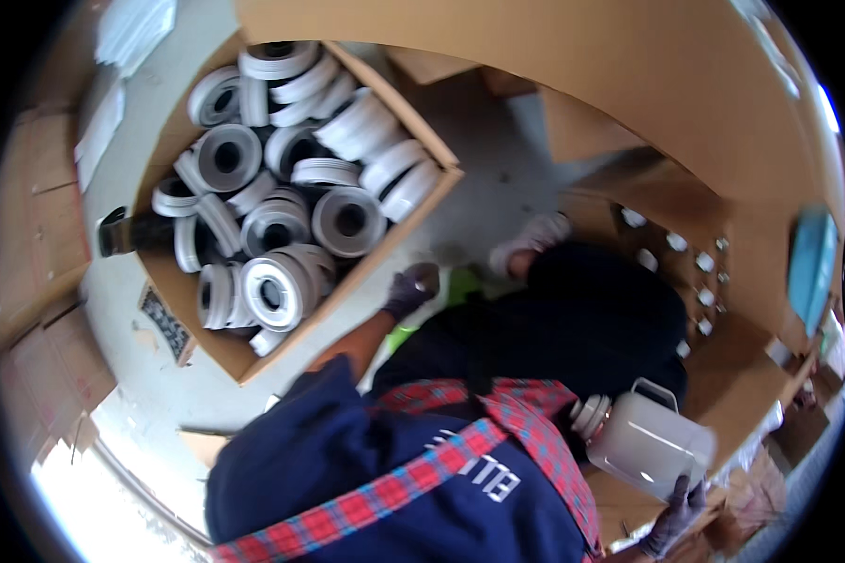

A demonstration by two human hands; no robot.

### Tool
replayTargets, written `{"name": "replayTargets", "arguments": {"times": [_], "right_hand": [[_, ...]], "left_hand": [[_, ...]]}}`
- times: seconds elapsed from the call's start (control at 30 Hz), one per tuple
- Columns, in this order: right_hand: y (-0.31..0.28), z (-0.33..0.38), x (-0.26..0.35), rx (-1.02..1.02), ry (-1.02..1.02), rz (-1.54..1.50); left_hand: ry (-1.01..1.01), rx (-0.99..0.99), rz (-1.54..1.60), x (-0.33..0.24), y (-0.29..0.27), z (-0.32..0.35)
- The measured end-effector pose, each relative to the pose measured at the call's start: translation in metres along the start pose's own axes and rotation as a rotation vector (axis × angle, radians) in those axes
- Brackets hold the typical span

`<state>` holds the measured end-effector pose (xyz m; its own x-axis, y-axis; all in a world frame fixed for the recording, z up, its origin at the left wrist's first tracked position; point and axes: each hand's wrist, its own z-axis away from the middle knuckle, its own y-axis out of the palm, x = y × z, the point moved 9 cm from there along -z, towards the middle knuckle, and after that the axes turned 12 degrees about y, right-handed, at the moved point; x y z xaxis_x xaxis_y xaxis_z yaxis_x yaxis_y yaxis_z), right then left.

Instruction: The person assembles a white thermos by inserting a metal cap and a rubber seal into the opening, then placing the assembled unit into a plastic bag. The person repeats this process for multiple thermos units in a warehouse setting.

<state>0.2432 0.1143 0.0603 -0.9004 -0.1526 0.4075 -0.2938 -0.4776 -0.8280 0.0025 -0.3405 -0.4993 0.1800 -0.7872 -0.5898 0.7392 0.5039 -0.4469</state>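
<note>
On the right, a big translucent plastic jug (650, 443) with a white ridged neck and a side handle lies tilted across my lap's right side. My right hand (678, 518), in a dark purplish glove, has its fingers at the base of the jug and holds it there. Between the open box and my legs is my left hand (410, 287), gloved in the same colour. Motion blurs its fingers, and a small brownish patch at their tips cannot be made out.
An open cardboard box (394, 246) full of white ring-shaped plastic pieces (349, 221) stands at the upper left. At the right, a deep carton (742, 375) holds several white-topped items (704, 262). A large cardboard flap (629, 56) arches overhead. Stacked cartons (42, 206) line the left.
</note>
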Motion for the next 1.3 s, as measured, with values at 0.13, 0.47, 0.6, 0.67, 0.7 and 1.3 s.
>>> {"name": "replayTargets", "arguments": {"times": [0.13,0.47,0.6,0.67,0.7,1.3], "right_hand": [[-0.033,0.050,-0.003,-0.319,0.102,-0.210],[0.012,0.078,0.011,-0.496,-0.395,-0.283],[0.021,0.121,0.030,-0.617,-0.551,-0.269],[0.017,0.125,0.028,-0.649,-0.543,-0.306],[0.017,0.122,0.019,-0.661,-0.504,-0.342],[0.045,-0.062,0.036,-0.165,-0.337,-0.182]], "left_hand": [[0.565,-0.153,0.125,-0.185,-0.154,0.058],[1.306,0.503,0.591,-0.463,-0.131,0.187],[0.588,0.457,1.212,-0.433,-0.082,0.151],[0.151,0.543,1.434,-0.401,-0.037,0.148],[0.096,0.606,1.565,-0.404,-0.030,0.150],[1.703,0.628,0.415,-0.412,-0.058,0.239]]}}
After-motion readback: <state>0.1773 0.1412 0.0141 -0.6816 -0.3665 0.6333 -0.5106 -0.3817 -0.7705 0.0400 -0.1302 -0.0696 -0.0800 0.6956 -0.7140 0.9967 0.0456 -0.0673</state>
